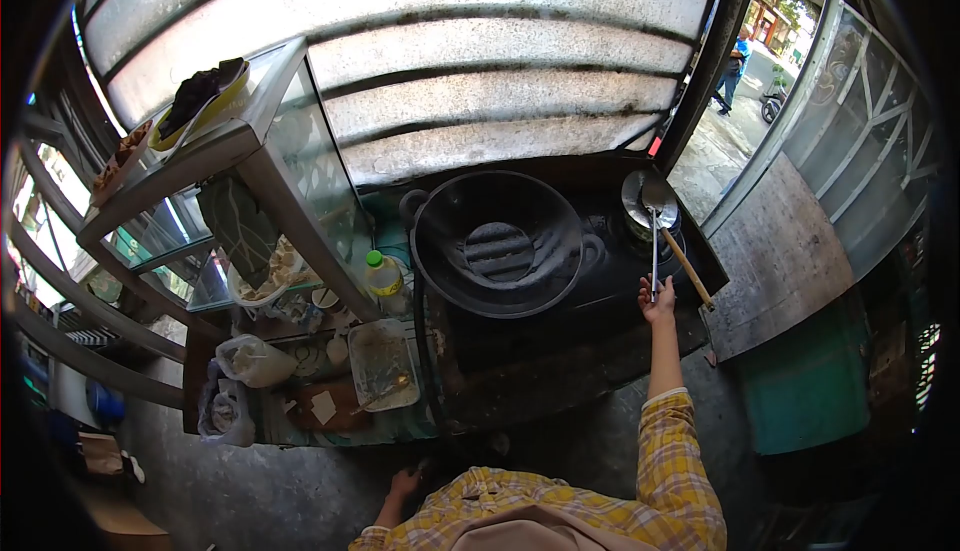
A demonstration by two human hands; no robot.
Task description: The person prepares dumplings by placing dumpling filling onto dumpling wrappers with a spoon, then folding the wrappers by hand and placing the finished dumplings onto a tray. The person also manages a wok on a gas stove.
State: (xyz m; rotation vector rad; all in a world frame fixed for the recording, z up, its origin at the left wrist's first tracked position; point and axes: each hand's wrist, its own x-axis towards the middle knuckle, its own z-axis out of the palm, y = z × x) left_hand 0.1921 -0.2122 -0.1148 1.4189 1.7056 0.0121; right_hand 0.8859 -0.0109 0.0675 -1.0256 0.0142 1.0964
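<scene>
At the right end of the stove, my right hand (657, 303) is closed around the end of a long metal handle. The handle belongs to a ladle (655, 194), whose rounded head lies by a round metal pan or lid (634, 187) over the right burner. Beside it, a wooden handle (690, 273) slants toward the stove's front edge. Left of these utensils sits a large black wok (498, 244) with nothing in it. My left hand (405, 481) hangs low near my body, in front of the counter; shadow hides its fingers.
A glass display case (290, 141) stands left, with a yellow bowl (205, 111) on top. A yellow-capped bottle (383, 275), a clear tray (385, 365) and plastic bags (255, 361) sit on the counter. A board (785, 256) leans right; a person (735, 71) is outside.
</scene>
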